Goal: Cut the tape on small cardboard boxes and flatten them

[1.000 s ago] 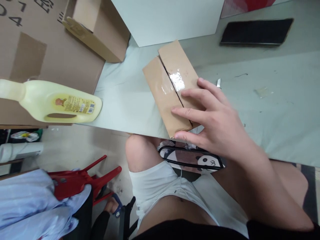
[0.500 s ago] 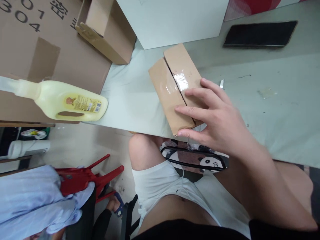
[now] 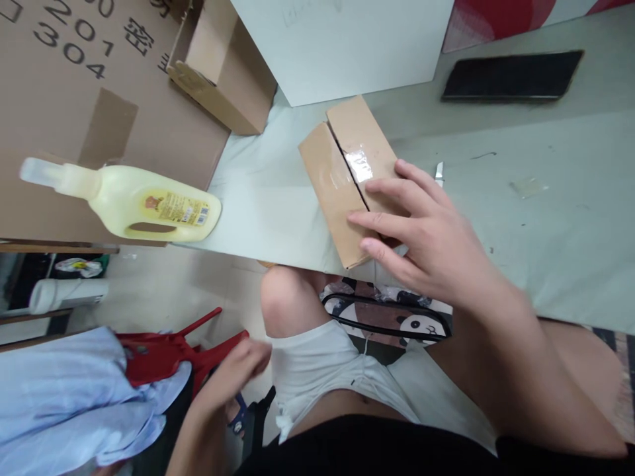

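A small brown cardboard box (image 3: 337, 192) lies at a slant on the pale green tabletop, its two flaps meeting at a seam with shiny clear tape across it. My right hand (image 3: 426, 231) rests on the box's near right part, fingers spread over the flaps and not wrapped round it. Above my lap, to the left of the white shorts, my left hand (image 3: 243, 363) has its fingers curled in. It is slightly blurred, with no object visible in it, and stays apart from the box. Right of the box lies a small silvery metal piece (image 3: 439, 173).
A pale yellow pump bottle (image 3: 116, 198) stands at the table's left end, by a large printed carton (image 3: 44, 132) and a smaller open box (image 3: 243, 79). Behind are a white box (image 3: 362, 46) and a black phone (image 3: 510, 76). A red chair (image 3: 153, 357) and blue-clad person (image 3: 64, 390) are lower left.
My left hand has come into view from below. My right thumb has lifted off the box's near corner and drawn in. The surroundings sit slightly further right and lower in the view.
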{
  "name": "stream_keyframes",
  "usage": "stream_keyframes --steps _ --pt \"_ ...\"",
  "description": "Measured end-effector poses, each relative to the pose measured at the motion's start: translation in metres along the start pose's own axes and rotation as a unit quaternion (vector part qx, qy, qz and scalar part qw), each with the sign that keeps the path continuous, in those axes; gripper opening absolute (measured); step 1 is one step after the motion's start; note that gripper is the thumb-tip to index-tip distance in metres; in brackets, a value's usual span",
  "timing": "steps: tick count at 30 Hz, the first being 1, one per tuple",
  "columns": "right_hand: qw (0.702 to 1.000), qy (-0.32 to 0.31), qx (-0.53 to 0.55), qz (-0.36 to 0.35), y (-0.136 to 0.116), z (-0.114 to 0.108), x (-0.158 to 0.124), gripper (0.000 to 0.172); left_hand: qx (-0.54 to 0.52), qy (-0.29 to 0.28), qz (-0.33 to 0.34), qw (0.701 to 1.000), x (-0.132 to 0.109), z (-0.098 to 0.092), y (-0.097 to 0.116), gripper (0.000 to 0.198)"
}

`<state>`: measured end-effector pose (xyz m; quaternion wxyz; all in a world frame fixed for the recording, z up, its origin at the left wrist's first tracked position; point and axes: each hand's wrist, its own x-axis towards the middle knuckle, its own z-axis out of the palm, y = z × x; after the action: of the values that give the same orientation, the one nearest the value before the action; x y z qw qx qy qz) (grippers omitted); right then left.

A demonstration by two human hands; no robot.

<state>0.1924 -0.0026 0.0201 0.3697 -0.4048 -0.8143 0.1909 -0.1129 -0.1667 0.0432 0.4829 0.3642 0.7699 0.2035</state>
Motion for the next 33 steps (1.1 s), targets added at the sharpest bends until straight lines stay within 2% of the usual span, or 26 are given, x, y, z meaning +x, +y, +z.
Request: stream_keyframes --steps 2,5,6,8,9,10,12,14,17,19,22,25,29,31,33 --pt "1.000 0.008 0.004 0.009 -0.001 0.002 0.001 0.027 -0.081 0.014 0.089 0.993 0.033 0.015 0.014 0.071" --pt "1.000 0.012 0.007 0.023 -0.001 0.003 0.002 0.024 -0.176 0.055 0.214 0.959 0.082 0.052 0.053 0.072" --pt "1.000 0.008 0.007 0.025 -0.001 0.002 0.002 0.023 -0.204 0.072 0.265 0.940 0.096 0.064 0.070 0.071" --pt "1.000 -0.001 0.005 0.025 -0.002 0.001 0.003 0.023 -0.251 0.114 0.433 0.858 0.119 0.080 0.107 0.061" --pt "1.000 -0.006 0.002 0.023 -0.002 -0.001 0.004 0.023 -0.252 0.146 0.498 0.816 0.130 0.084 0.125 0.056" --pt "1.000 -0.010 -0.002 0.020 -0.003 -0.002 0.005 0.023 -0.238 0.169 0.544 0.787 0.140 0.085 0.141 0.051" --pt "1.000 -0.012 -0.012 0.012 -0.004 -0.004 0.007 0.022 -0.212 0.176 0.576 0.770 0.161 0.081 0.167 0.042" --pt "1.000 -0.013 -0.021 -0.001 -0.006 -0.006 0.009 0.021 -0.082 0.151 0.631 0.757 0.179 0.073 0.180 0.048" --pt "0.999 -0.033 -0.024 -0.023 -0.009 -0.007 0.010 0.024 0.048 0.064 0.669 0.739 0.197 0.063 0.177 0.045" --pt "0.998 -0.054 -0.029 -0.028 -0.012 -0.006 0.011 0.026 0.085 0.046 0.679 0.728 0.202 0.062 0.167 0.038" --pt "0.997 -0.071 -0.044 -0.008 -0.016 -0.003 0.012 0.028 0.103 0.067 0.685 0.718 0.203 0.062 0.157 0.033" --pt "0.997 -0.062 -0.045 -0.010 -0.018 0.001 0.013 0.030 0.092 0.077 0.689 0.715 0.203 0.060 0.155 0.033" --pt "0.999 -0.029 0.018 -0.031 -0.012 0.005 0.007 0.037 0.102 0.068 0.669 0.733 0.205 0.052 0.150 0.036" --pt "0.998 0.000 0.071 -0.003 -0.002 0.006 0.000 0.043 0.089 0.081 0.670 0.732 0.208 0.049 0.146 0.040" --pt "0.989 0.011 0.135 0.054 0.011 0.008 -0.008 0.047 0.071 0.097 0.679 0.725 0.212 0.047 0.142 0.043"
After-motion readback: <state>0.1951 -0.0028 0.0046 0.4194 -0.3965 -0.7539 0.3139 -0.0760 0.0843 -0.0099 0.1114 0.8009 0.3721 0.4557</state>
